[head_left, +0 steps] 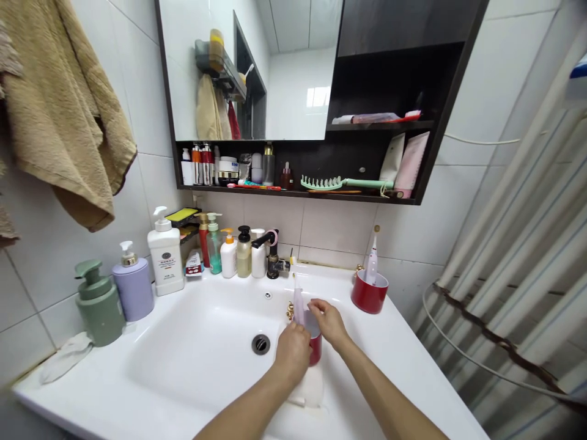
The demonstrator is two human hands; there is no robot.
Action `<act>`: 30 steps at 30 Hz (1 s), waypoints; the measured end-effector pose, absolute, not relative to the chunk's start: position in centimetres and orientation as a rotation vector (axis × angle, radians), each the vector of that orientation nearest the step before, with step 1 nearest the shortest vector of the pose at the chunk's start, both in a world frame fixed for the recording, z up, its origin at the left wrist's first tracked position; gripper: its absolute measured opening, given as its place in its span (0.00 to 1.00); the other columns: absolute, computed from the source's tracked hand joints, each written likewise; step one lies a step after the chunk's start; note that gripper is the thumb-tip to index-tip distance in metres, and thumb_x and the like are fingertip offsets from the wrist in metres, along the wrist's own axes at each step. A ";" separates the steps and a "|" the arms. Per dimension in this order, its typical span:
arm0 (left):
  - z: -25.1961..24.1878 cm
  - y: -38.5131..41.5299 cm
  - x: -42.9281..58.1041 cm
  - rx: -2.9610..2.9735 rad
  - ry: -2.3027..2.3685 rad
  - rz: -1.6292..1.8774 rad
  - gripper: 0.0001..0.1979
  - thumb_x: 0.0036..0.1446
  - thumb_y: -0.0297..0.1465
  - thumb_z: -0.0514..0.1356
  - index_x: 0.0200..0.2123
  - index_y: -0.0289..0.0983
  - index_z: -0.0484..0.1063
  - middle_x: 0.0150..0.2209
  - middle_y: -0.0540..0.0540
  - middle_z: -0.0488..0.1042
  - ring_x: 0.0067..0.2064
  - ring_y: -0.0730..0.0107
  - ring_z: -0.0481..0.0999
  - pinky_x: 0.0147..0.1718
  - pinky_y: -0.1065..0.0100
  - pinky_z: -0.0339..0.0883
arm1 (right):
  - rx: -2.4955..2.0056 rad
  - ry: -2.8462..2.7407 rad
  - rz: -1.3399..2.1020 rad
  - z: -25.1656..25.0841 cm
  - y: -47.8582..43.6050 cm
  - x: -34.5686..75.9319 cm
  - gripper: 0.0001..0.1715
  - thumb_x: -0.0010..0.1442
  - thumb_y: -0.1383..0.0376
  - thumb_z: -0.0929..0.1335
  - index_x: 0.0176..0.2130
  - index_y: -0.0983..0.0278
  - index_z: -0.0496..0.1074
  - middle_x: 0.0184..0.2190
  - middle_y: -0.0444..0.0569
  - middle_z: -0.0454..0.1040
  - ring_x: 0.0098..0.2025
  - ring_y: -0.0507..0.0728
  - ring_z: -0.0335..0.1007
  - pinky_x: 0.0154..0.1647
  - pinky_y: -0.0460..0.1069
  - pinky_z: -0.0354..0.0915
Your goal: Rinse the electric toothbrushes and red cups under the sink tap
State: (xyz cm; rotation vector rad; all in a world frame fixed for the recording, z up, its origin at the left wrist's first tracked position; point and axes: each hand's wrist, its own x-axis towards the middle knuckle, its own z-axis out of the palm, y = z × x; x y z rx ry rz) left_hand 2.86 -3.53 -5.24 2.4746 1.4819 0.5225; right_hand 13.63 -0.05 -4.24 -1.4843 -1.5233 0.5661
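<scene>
Over the right part of the sink, my left hand [293, 349] is closed on the near side of a red cup [315, 349] with a pale inside. A pale lilac electric toothbrush [298, 305] stands upright in that cup, its head pointing up. Gold-coloured beads [290, 310] show at the cup's left side. My right hand [329, 322] is at the cup's right rim, thumb and fingers pinched together close to the toothbrush; what they hold, if anything, I cannot make out. A white cloth [309, 390] hangs below the cup, partly hidden by my left wrist.
The white sink [192, 342] has a black faucet [272, 256] at the back. Several pump bottles, among them a green one [98, 305], line its left and rear edge. On the right rim stands another red cup [369, 296] with a toothbrush [372, 266]. A mirror cabinet [293, 194] hangs above.
</scene>
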 end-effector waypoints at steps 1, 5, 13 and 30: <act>-5.3 -3.4 2.9 2.471 1.483 0.530 0.12 0.40 0.23 0.48 0.29 0.32 0.68 0.32 0.41 0.67 0.39 0.64 0.62 0.35 0.68 0.55 | -1.490 -1.525 0.565 -4.1 0.1 13.6 0.17 0.42 0.59 0.60 0.30 0.66 0.68 0.33 0.51 0.70 0.36 0.56 0.64 0.35 0.49 0.58; -5.3 -3.2 3.0 2.425 1.476 0.600 0.13 0.41 0.22 0.47 0.30 0.32 0.67 0.34 0.42 0.67 0.40 0.64 0.61 0.37 0.68 0.54 | -1.500 -1.554 0.590 -4.0 0.5 13.0 0.19 0.35 0.60 0.65 0.31 0.65 0.68 0.29 0.49 0.71 0.32 0.56 0.65 0.32 0.49 0.58; -5.8 -3.1 2.8 2.426 1.400 0.719 0.11 0.41 0.25 0.49 0.29 0.34 0.67 0.31 0.43 0.68 0.38 0.63 0.61 0.39 0.65 0.52 | -1.398 -1.515 0.545 -1.9 0.4 11.8 0.09 0.42 0.61 0.61 0.24 0.64 0.65 0.22 0.46 0.70 0.27 0.55 0.63 0.30 0.48 0.57; -1.9 -2.5 2.0 0.746 0.602 1.147 0.11 0.38 0.34 0.56 0.23 0.32 0.61 0.19 0.49 0.68 0.24 0.75 0.68 0.30 0.70 0.59 | -0.958 -1.068 1.659 -2.4 -9.1 11.0 0.13 0.49 0.57 0.57 0.29 0.64 0.60 0.23 0.42 0.61 0.18 0.45 0.55 0.17 0.43 0.57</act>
